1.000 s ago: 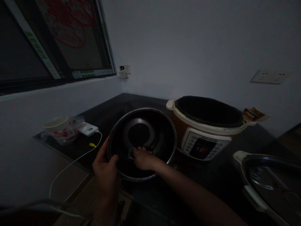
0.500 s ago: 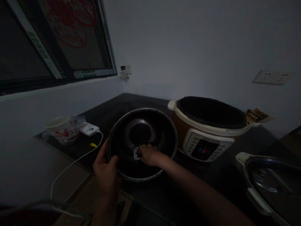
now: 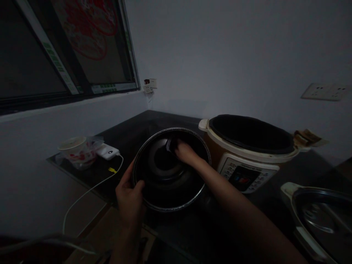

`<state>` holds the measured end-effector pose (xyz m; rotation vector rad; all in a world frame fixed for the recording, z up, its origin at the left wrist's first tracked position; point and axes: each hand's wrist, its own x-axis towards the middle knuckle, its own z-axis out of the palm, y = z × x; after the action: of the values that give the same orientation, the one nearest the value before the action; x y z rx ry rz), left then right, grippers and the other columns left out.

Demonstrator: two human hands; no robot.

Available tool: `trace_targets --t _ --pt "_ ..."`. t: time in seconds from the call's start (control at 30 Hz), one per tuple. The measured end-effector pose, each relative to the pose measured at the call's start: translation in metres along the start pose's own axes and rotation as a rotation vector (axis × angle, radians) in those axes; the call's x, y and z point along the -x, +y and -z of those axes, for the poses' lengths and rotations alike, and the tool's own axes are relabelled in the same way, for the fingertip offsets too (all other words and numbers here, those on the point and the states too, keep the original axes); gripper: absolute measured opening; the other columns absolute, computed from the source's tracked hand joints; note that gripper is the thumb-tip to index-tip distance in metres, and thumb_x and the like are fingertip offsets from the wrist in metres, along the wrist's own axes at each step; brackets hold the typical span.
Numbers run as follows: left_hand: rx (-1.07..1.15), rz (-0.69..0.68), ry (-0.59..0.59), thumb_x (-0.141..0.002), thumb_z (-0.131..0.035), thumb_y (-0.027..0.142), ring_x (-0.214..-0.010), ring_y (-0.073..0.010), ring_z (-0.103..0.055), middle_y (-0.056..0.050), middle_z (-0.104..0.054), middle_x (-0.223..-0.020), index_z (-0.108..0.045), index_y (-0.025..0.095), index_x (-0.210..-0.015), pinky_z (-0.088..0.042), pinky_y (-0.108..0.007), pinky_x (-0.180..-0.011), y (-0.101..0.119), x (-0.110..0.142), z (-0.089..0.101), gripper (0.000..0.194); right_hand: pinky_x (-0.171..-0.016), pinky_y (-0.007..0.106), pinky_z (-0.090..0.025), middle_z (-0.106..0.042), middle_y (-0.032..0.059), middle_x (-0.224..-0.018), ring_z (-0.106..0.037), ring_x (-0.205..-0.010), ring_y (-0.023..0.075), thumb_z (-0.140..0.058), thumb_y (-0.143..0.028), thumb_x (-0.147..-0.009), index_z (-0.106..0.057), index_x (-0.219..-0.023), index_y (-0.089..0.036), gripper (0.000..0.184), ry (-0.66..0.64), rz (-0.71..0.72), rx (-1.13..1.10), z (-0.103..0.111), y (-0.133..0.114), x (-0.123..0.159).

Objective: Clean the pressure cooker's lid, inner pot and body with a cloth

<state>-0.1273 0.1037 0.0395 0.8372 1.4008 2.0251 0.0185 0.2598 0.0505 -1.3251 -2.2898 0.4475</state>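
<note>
here the dark counter (image 3: 132,132) runs into the corner under the window (image 3: 68,47), and on it, from large to small, stand the cooker body (image 3: 247,154) at the right, the inner pot (image 3: 172,170) in the middle, tilted so its mouth faces the person, and a lid (image 3: 319,216) cut off by the right edge of the picture. the inner pot lies straight in front of both hands and is round, so it has no long axis; its near-left rim is the part closest to the body. the left hand (image 3: 129,194) is nearer: it grips this rim, thumb over the edge inside and fingers behind the wall. the right hand (image 3: 185,152) reaches deep into the pot, against the far inner wall, closed around a small dark thing that i cannot identify, maybe a cloth or sponge. well apart at the left are a cup in a plastic bag (image 3: 78,150), a white power bank (image 3: 108,151) and its white cable (image 3: 88,190). the light is very weak, so the pot bottom and the fingertips of the right hand are hard to make out
</note>
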Motion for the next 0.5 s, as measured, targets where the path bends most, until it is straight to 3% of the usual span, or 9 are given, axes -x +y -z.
trace_targets --t 0.13,0.27,0.37,0.5 --pt "0.000 -0.005 0.035 -0.055 -0.056 0.003 -0.112 -0.0266 -0.062 -0.003 -0.069 -0.117 -0.066 0.023 -0.117 -0.049 -0.040 -0.098 0.001 -0.002 -0.001 0.066 -0.095 0.046 -0.045 -0.056 0.0110 -0.124 -0.055 -0.112 0.0239 -0.054 -0.023 -0.092 -0.053 -0.122 -0.014 0.031 -0.045 0.003 -0.009 -0.018 -0.005 0.012" --pt "0.038 0.024 0.056 -0.053 -0.055 0.003 -0.109 -0.0273 -0.064 -0.005 -0.070 -0.116 -0.066 0.021 -0.118 -0.052 -0.040 -0.094 0.002 -0.004 -0.004 0.068 -0.090 0.043 -0.048 -0.062 0.0076 -0.112 -0.059 -0.103 0.0212 -0.057 -0.018 -0.089 -0.057 -0.113 -0.013 0.025 -0.246 0.084 -0.025 -0.044 -0.019 0.039" --pt "0.033 0.019 0.053 -0.053 -0.056 0.004 -0.106 -0.0267 -0.065 -0.005 -0.071 -0.112 -0.067 0.020 -0.116 -0.053 -0.038 -0.093 0.002 -0.002 -0.005 0.066 -0.088 0.041 -0.047 -0.062 0.0100 -0.111 -0.060 -0.101 0.0223 -0.056 -0.010 -0.084 -0.057 -0.111 -0.013 0.028 -0.362 0.148 -0.047 -0.061 -0.034 0.054" --pt "0.020 -0.015 0.033 -0.055 -0.058 0.004 -0.105 -0.0244 -0.066 -0.003 -0.071 -0.112 -0.068 0.022 -0.114 -0.054 -0.034 -0.091 0.001 0.002 -0.004 0.063 -0.088 0.039 -0.045 -0.061 0.0138 -0.116 -0.059 -0.106 0.0250 -0.049 -0.004 -0.080 -0.055 -0.112 -0.015 0.035 -0.391 0.187 -0.108 -0.070 -0.046 0.059"
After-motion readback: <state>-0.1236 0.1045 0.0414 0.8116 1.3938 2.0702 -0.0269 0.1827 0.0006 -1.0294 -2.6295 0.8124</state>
